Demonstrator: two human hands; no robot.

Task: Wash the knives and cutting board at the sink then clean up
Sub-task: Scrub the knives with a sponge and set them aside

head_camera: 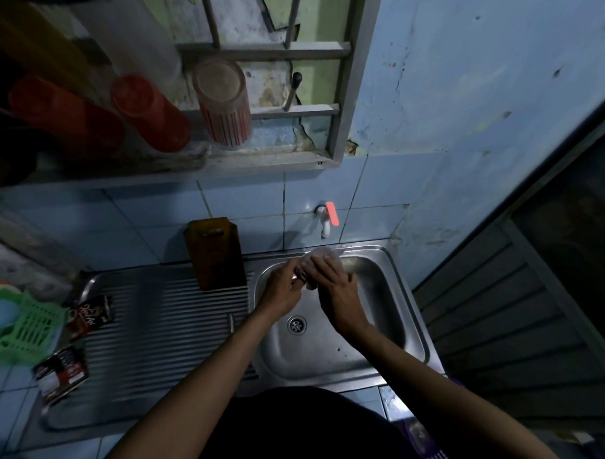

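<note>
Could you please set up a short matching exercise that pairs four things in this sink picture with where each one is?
Things:
1. wooden knife block
2. tap
3. drain
4. green basket

Places:
A. on the tiled wall above the basin
B. at the bottom of the basin
C. on the counter at the far left
D. upright at the back of the ribbed draining board

Pairs: 1-D, 2-A, 3-B, 4-C
</note>
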